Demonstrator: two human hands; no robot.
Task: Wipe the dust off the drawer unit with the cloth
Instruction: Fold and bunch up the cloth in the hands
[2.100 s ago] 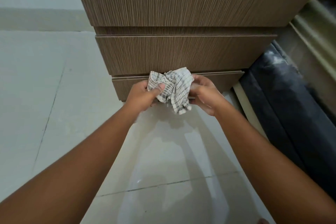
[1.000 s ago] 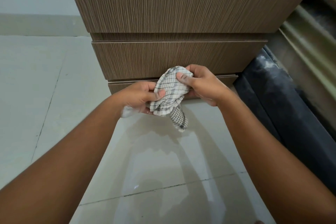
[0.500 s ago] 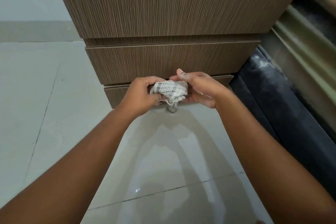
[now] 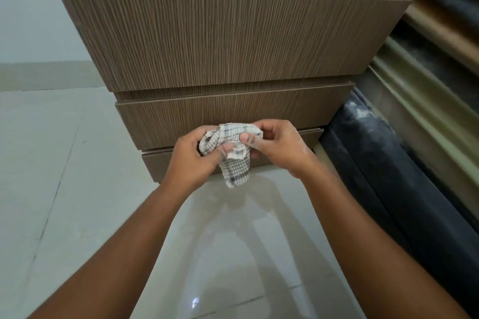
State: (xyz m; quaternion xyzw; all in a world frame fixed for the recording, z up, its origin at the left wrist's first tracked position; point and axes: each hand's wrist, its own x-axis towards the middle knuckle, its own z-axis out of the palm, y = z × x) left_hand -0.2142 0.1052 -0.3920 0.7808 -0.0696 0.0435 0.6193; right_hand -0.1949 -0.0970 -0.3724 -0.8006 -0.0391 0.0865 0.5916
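At the far left you see the pale tiled floor [image 4: 46, 163] running back to a light wall, with thin grout lines crossing it and a glossy patch nearer you that reflects your arms. Your left hand [image 4: 190, 160] comes in from the lower left, its grip closed on the left side of the checked cloth [image 4: 230, 153], thumb pressed across the front of the fabric. The cloth is bunched into a crumpled wad between both of your hands, white with a dark grid pattern, and one loose end hangs down below your fingers, clear of the floor. It sits in front of the lowest drawer of the wooden drawer unit [image 4: 228, 41]; whether it touches the drawer front you cannot tell. The unit stands directly ahead of you, brown with a fine vertical grain, its drawer fronts stacked one above another with narrow gaps between. Your right hand [image 4: 281, 149] has its grip closed on the cloth's right side, thumb tip on top of the fabric. Just beside the unit on the right lies a dark, dusty upholstered piece [image 4: 388, 176], and beyond it run ridged mouldings.
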